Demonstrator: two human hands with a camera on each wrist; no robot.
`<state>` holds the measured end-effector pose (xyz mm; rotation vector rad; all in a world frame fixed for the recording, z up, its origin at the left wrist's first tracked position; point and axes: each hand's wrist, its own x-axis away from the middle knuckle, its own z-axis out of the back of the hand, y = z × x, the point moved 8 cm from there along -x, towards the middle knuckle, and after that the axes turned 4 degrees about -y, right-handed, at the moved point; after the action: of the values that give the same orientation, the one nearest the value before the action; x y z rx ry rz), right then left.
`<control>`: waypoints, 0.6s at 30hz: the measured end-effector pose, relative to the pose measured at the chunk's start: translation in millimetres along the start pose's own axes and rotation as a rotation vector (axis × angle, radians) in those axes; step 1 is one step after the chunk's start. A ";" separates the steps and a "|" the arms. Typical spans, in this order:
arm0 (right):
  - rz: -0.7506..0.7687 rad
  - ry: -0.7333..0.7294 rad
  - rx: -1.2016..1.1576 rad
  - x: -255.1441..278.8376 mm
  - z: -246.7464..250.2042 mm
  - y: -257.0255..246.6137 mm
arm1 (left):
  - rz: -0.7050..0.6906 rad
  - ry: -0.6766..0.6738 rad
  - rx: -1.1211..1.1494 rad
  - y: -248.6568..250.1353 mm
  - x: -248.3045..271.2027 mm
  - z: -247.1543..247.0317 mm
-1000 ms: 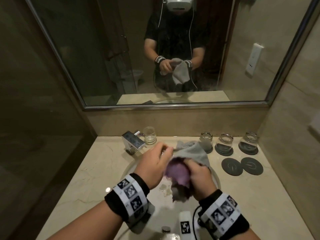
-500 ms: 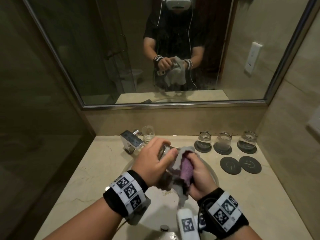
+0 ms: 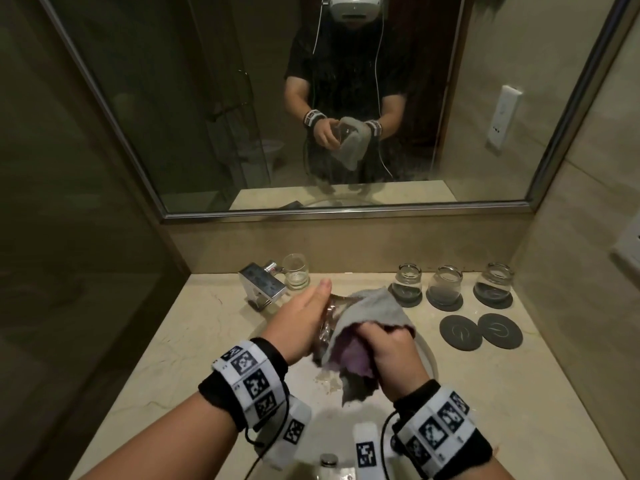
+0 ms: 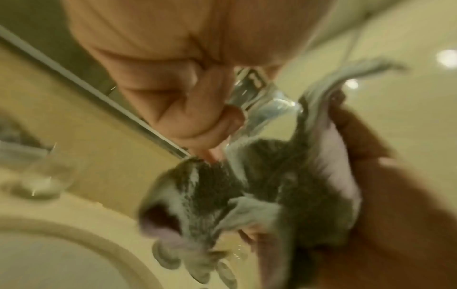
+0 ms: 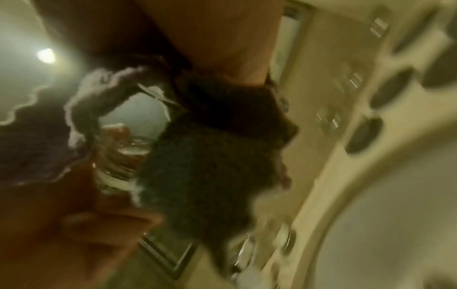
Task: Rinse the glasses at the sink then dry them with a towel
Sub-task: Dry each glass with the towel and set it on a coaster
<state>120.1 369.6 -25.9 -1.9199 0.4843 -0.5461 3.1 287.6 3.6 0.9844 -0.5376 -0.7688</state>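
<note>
Over the sink (image 3: 427, 355) my left hand (image 3: 304, 322) holds a clear glass (image 3: 327, 320) on its side, fingers wrapped round its wall. My right hand (image 3: 391, 348) grips a grey towel with a purple inner side (image 3: 372, 308), bunched against the glass and draped over its right end. In the left wrist view my fingers (image 4: 197, 101) curl round the glass (image 4: 259, 101), with the towel (image 4: 259, 185) below it. The blurred right wrist view shows the glass (image 5: 118, 162) beside the dark towel (image 5: 210, 166).
Three glasses (image 3: 445, 282) stand upside down on dark coasters along the back right of the counter. Two bare coasters (image 3: 460, 332) lie in front of them. Another glass (image 3: 296, 271) stands beside the chrome faucet (image 3: 263, 285). A mirror (image 3: 346, 213) runs along the back wall.
My right hand has worked the towel round the glass, so its grey side now covers the top. My left hand has turned the glass and lies further along it. Both hands stay over the sink.
</note>
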 end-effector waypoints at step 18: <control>-0.145 -0.168 -0.394 -3.8 -16.0 6.7 | -0.356 0.083 -0.395 34.8 16.6 -2.2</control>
<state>107.2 357.3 -26.9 -2.3696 0.3641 -0.3961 26.3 287.4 34.4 0.7448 -0.1258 -1.0976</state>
